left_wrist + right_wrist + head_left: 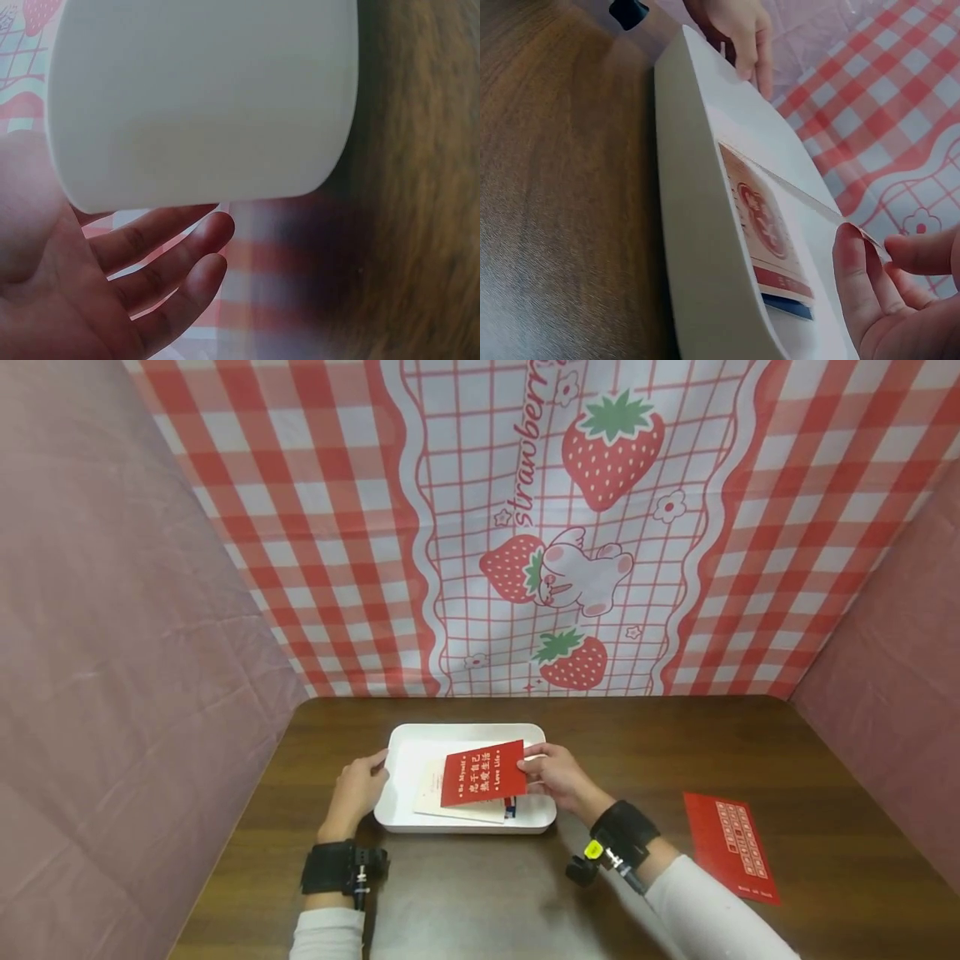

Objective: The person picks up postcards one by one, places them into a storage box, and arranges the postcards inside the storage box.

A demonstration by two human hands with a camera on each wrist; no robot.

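Note:
A white tray (401, 737) lies on the table, with my left hand (358, 791) at its left end. In the left wrist view the end wall of the tray (202, 105) partly hides that hand's thumb and index finger; the other fingers are loosely bent beside it. My right hand (558, 775) pinches the right edge of a red card (483, 774) printed with white lettering. That card is tilted above a cream card (427, 797) in the tray. Another printed card (769, 225), with a red oval design, shows beneath it in the right wrist view.
A red sheet (731, 847) with white print lies on the wooden table (622, 735), right of the tray and near my right forearm. Behind the table hangs a red-checked strawberry cloth (487, 635). Pink cloth (150, 652) closes off the left side.

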